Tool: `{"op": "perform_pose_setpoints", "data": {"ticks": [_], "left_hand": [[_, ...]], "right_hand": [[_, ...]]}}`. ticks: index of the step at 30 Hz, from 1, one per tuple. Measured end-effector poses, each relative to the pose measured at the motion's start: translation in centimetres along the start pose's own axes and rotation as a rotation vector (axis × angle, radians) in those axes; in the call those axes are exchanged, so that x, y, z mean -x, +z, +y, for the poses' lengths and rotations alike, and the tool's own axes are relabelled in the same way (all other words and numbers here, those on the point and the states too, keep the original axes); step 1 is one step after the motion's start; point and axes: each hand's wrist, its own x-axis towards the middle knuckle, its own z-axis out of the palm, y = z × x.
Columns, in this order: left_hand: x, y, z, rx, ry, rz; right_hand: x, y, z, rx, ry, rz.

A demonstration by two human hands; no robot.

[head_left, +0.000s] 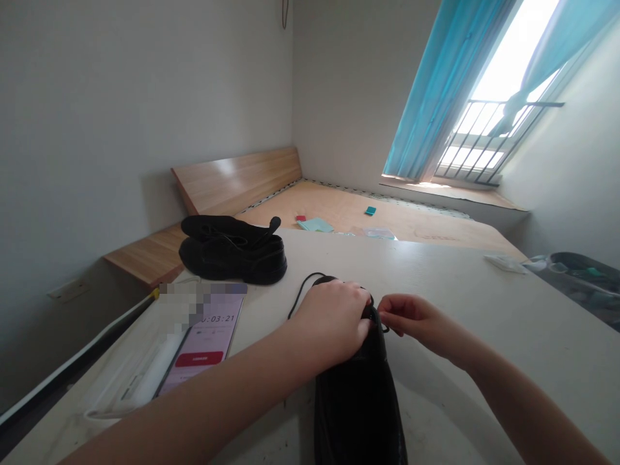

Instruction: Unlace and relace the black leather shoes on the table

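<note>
A black shoe (356,407) stands on the white table in front of me, its heel end toward me. My left hand (334,320) lies across its lacing area, fingers curled over the upper and closed on it. At the shoe's right side my right hand (411,316) is closed, thumb and fingertips pinching at a black shoelace (386,330) by the eyelets. Another length of lace loops out on the left. The fingertips of my left hand are partly hidden.
Further back on the left, more black footwear (237,255) sits on the white table (450,278). A phone (208,342) with a timer lies beside a clear plastic container (130,368). Behind the table is a wooden bed (411,226). At right stands a dark bin (581,271).
</note>
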Motion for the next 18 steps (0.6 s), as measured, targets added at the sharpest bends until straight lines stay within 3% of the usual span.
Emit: {"op": "perform_pose_setpoints", "data": {"ticks": [10, 18], "left_hand": [[-0.1, -0.1, 0.6, -0.081, -0.037, -0.053], [0.3, -2.0, 0.2, 0.085, -0.099, 0.126]], "right_hand": [[-0.5, 1.3, 0.8, -0.156, 0.001, 0.009], [0.7, 2.4, -1.3, 0.018, -0.391, 0.21]]}}
